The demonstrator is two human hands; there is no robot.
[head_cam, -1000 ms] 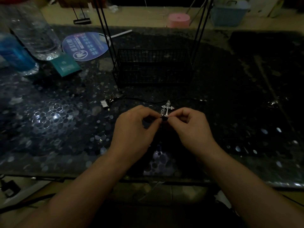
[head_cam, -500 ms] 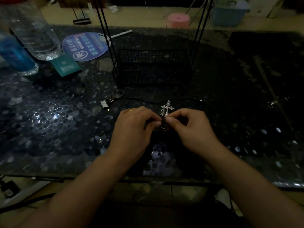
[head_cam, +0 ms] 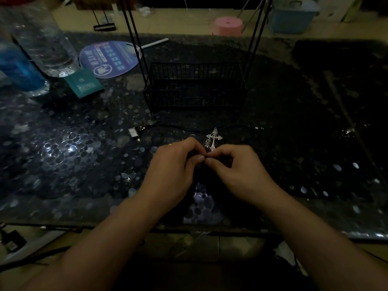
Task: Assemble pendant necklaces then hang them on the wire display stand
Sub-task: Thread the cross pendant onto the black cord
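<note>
- The silver filigree cross pendant lies at the centre of the frame on the dark pebble-patterned glass counter, its foot reaching down to our fingertips.
- Our left hand and right hand meet thumb to thumb just below the cross, each grip pressed together on something very small at the pendant's lower end; whether that is a ring, a bail or the cord end, we cannot tell in this dim light.
- We judge the step to be joining pendant to cord. To do it well, we should keep both wrists resting on the counter, hold the small part steady with one pinch and work only with the other, and tilt the piece toward the light.
- The thin black cord runs across the counter just above the cross, from a small metal clasp at centre left to a tiny metal end at centre right.
- Further up stands the black wire display stand, its basket base in the upper centre and its uprights leaving the top edge.
</note>
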